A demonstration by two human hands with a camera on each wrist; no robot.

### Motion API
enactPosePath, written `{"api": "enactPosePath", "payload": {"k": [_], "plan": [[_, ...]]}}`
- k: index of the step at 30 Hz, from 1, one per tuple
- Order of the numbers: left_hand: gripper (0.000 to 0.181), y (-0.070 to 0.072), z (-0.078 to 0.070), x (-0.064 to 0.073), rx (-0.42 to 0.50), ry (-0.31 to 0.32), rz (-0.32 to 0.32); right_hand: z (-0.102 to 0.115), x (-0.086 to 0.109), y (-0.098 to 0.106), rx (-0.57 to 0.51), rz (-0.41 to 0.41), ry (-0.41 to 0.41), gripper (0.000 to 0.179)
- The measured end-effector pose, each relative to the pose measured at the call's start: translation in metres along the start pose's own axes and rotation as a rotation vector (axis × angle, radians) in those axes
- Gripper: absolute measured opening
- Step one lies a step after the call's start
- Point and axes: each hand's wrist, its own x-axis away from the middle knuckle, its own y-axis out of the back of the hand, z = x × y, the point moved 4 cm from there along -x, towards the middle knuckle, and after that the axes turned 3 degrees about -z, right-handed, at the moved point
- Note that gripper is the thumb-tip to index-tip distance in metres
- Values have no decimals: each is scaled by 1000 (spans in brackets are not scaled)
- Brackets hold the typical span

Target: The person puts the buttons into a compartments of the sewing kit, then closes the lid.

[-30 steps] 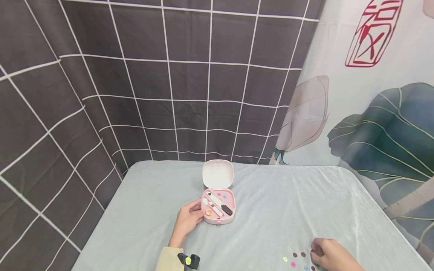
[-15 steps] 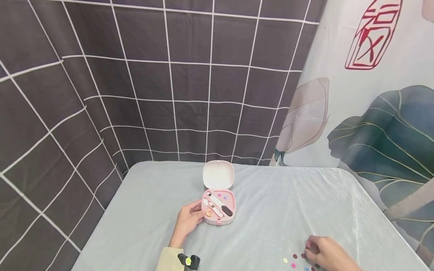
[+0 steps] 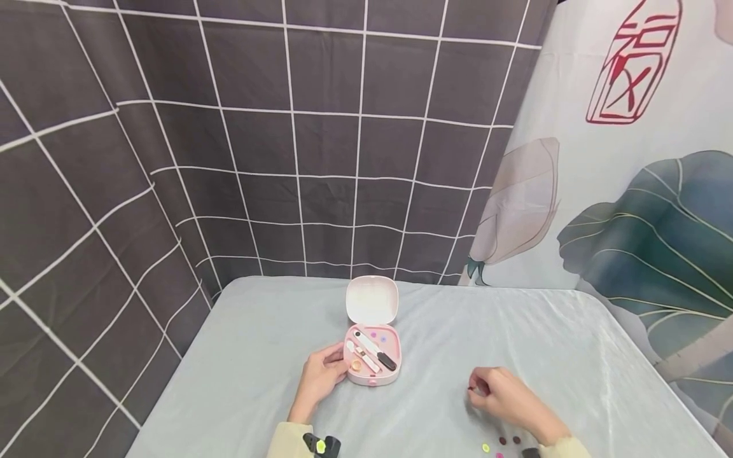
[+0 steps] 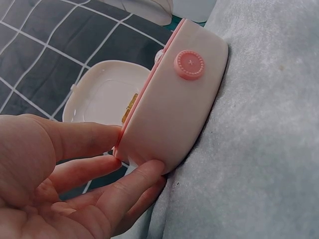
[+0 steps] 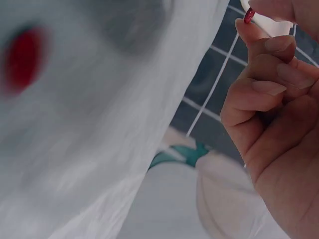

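Note:
A pink-and-white sewing box (image 3: 385, 380) stands on the cloth with its lid (image 3: 372, 300) swung back. My left hand (image 3: 319, 380) holds the box's left side; the left wrist view has the thumb at the pink rim and fingers against the white wall (image 4: 167, 104). Inside lie a white tool with a black end (image 3: 386, 361), a smaller white piece (image 3: 368, 360), a yellow ring-like item (image 3: 356, 365) and two small buttons (image 3: 383, 339). To the right, my right hand (image 3: 504, 397) pinches a red button (image 5: 249, 15) between thumb and index finger, above the cloth.
Near the front edge of the view lie a yellow button (image 3: 485, 448), two dark red buttons (image 3: 502, 440) and a pink button (image 3: 499, 455), partly cut off. Pale cloth (image 3: 258, 356) covers the table. A dark gridded curtain (image 3: 321, 146) hangs behind and to the left.
My right hand has lifted from the loose buttons and moved left and away from me, carrying the red button. The left hand stays at the box. The head view has tilted slightly up.

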Motion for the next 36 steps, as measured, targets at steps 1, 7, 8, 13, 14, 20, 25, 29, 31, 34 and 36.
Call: {"api": "enactPosePath", "payload": {"k": [1,7,8,13,14,20,25,29,31,34,36], "plan": [[44,0,0,0,1,-1,-2,3,-6,-1,6,-17,25,20],[45,0,-1,-2,13,-13,3,20,-41,-10,23,-68,122,23],[45,0,-1,-2,14,-15,6,23,-46,-11,23,-76,140,23],[44,-1,-1,1,9,-18,22,34,-65,-18,4,-73,177,21],[44,-1,-1,2,8,-19,25,36,-68,-20,7,-66,177,21],[43,-1,0,2,6,-35,18,45,-88,-27,12,-24,174,19],[43,1,-1,-2,-8,-30,6,54,-105,-31,21,8,200,17],[44,0,-1,-2,-12,-20,9,60,-116,-34,7,30,220,15],[44,0,-1,-2,-8,-18,10,63,-119,-36,4,34,243,14],[44,0,0,-1,-3,-16,9,68,-124,-39,-5,53,252,15],[44,-1,0,0,-3,-13,8,70,-128,-41,-1,74,243,16]]}}
